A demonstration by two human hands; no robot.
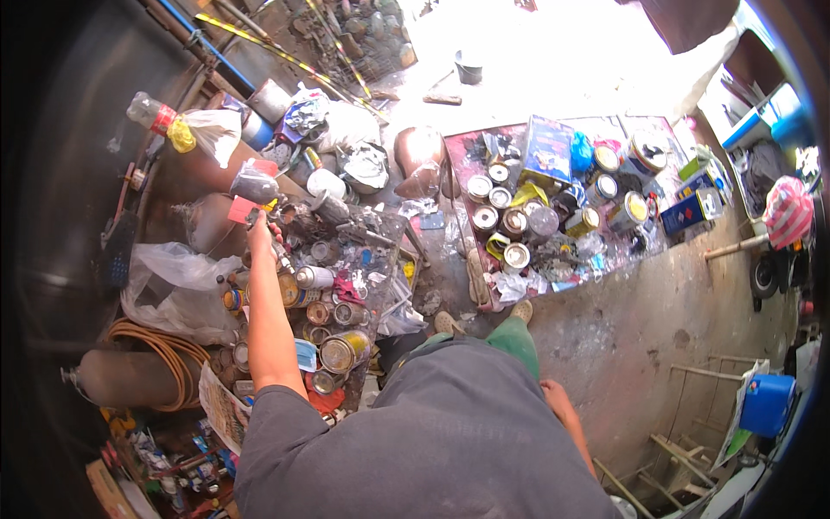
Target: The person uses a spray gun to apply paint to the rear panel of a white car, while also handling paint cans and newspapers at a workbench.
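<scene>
My left arm reaches out over a cluttered bench on the left. The fingers of my left hand (263, 228) are closed on a flat reddish-pink piece (241, 209) with a dark patch, which looks like a putty spreader. Just beyond it stands a grey, stained cup (254, 183) with a reddish top. Paint cans (344, 350) and a spray can (314, 278) crowd the bench below my forearm. My right hand (556, 396) hangs low beside my right hip, apart from any bench; its fingers are too hidden to read.
Ahead, a low table (562, 292) carries several open cans and a blue rectangular tin (547, 149). A gas cylinder (130, 378) with a coiled orange hose (164, 342) lies at left. A dark bucket (469, 67) stands far ahead; a blue jerrycan (767, 404) sits at right.
</scene>
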